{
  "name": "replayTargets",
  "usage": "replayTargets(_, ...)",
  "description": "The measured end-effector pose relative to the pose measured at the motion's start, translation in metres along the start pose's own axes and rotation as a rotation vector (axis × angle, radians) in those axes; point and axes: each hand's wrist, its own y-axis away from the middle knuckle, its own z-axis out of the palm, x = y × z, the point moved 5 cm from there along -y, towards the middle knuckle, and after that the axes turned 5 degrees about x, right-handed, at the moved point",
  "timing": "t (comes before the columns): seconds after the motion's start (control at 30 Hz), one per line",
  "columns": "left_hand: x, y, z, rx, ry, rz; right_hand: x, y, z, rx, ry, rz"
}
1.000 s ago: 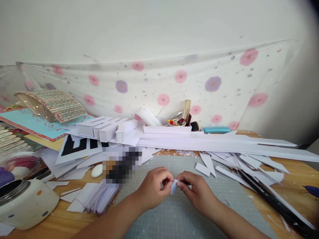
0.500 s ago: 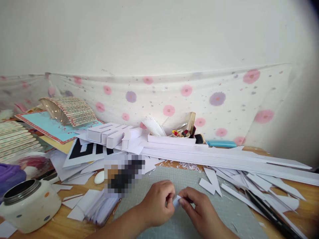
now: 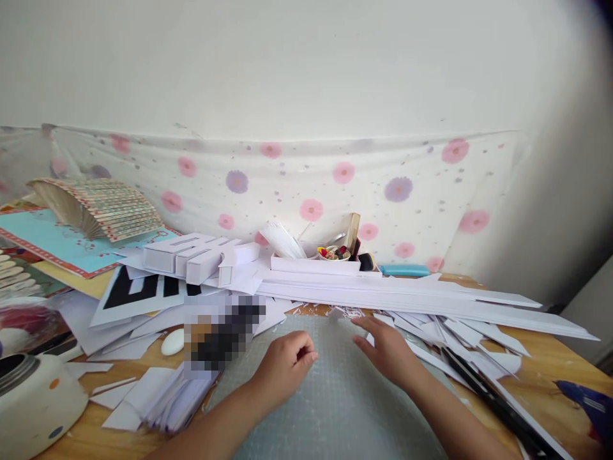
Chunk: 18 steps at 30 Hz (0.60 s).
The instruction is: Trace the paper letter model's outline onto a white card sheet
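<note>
My left hand (image 3: 286, 359) rests on the grey-green cutting mat (image 3: 325, 409) with its fingers curled into a loose fist; no paper shows in it. My right hand (image 3: 389, 348) lies flat with the fingers stretched forward at the mat's far right edge, its fingertips near a heap of white paper scraps (image 3: 433, 332). The small folded white piece from before is not visible.
Long white card strips (image 3: 407, 297) run along the back. A black bar (image 3: 483, 390) and a blue tool (image 3: 587, 402) lie right. Left are a stack of white cut pieces (image 3: 163, 396), a white oval (image 3: 172, 343), a dotted jar (image 3: 33, 396), white boxes (image 3: 191, 255).
The hands have parted. The small white paper piece pinched between both hands is no longer seen. My right hand has moved forward and opened flat; my left stays curled on the mat.
</note>
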Motion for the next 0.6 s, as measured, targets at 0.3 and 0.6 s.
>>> replayTargets(0.3,0.001,0.000,0.001,-0.017,-0.006,0.051,0.061,-0.082,-0.020,-0.033,0.271,0.081)
replayTargets(0.6,0.001,0.004,0.001,-0.009,-0.054,0.126,0.080,-0.120,0.021,-0.201,0.424,0.032)
